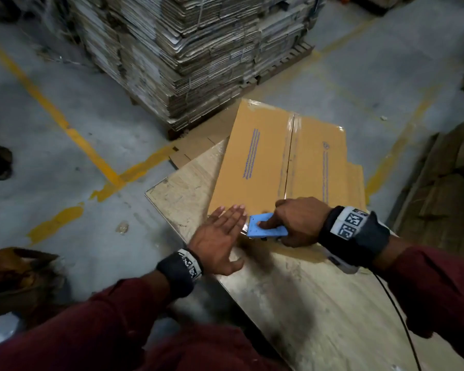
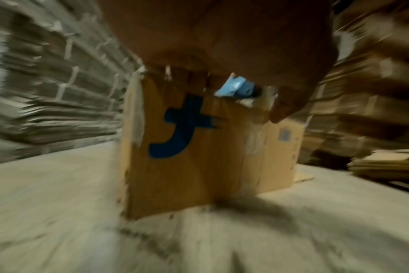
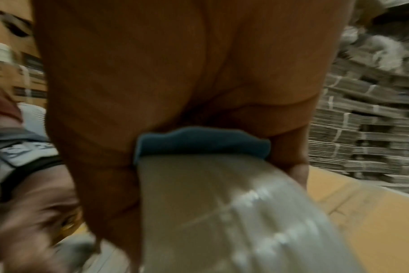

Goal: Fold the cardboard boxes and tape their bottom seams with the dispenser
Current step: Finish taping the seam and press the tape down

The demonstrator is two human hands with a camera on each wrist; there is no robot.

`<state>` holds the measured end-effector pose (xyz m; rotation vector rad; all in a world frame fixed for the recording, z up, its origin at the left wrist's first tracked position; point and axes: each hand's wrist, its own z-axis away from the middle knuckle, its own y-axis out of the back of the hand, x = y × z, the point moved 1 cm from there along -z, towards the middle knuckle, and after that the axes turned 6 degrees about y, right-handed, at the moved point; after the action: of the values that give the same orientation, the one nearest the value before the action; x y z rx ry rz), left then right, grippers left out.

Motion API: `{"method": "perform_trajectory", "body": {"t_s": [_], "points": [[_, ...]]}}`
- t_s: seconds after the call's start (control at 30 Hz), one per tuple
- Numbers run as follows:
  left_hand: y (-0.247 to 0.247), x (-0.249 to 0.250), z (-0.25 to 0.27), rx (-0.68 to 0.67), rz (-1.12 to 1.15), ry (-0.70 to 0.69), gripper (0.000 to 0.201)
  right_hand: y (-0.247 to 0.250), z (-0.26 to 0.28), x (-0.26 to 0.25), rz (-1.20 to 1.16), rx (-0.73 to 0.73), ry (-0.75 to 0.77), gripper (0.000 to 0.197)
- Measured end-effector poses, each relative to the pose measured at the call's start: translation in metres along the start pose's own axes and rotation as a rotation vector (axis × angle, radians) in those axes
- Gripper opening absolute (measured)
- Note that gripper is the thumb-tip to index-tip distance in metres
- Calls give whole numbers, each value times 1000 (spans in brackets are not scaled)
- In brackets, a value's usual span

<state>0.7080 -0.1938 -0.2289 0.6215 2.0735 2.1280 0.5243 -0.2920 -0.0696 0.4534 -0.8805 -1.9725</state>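
Right hand [image 1: 299,223] grips the blue dispenser [image 1: 267,228] at the near edge of the box [image 1: 273,159], just right of the flat left hand's [image 1: 220,236] straight fingertips. Tape already covers the seam ahead; cutting looks next, more boxes wait.

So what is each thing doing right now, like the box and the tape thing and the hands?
Cardboard box: folded up, bottom flaps closed, clear tape along the middle seam.
Tape dispenser: held at the box's near edge.
Right hand: grips the tape dispenser.
Left hand: fingers straight, pressing flat on the box's near corner.
Flat cartons on the pallet: unfolded, bundled, stacked.
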Motion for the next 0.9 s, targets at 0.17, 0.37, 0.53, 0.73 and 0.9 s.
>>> {"method": "perform_trajectory", "body": {"t_s": [0.17,0.37,0.53,0.73,0.9], "points": [[2,-2,1,76,-31,-18,102,-9,8,8,35,6,112,62],[9,-1,-1,2,-3,-21,99,-29,27,24,25,73,104,69],[11,3,-3,-4,-3,1,101,-44,45,43,14,126,117,70],[9,8,-4,-39,-20,8,103,-62,69,53,33,167,151,70],[7,10,-3,-22,-37,9,106,-69,86,59,56,186,130,66]]}}
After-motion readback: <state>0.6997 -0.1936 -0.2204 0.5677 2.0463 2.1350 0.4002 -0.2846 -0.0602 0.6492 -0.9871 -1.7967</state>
